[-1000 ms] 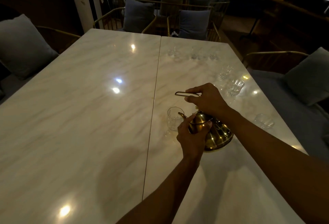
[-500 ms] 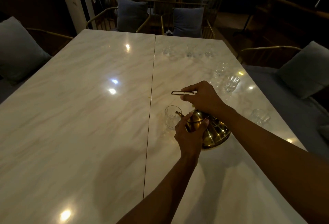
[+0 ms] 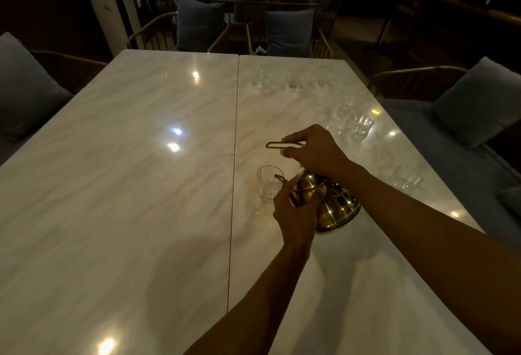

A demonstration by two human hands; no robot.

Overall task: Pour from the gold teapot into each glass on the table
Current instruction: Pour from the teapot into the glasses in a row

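Head view: my right hand (image 3: 315, 154) pinches the thin handle of the shiny gold metal teapot (image 3: 329, 205), my left hand (image 3: 296, 210) wraps its front, spout tipped over 1 clear faceted glass (image 3: 267, 184); overtilting could spill onto the marble table (image 3: 127, 185).

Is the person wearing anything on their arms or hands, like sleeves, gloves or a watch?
No. Both arms are bare as far as the picture shows, with no sleeves in view. The left hand and the right hand have no gloves, and no watch, bracelet or ring shows. The room is dim, so something very small could be missed.
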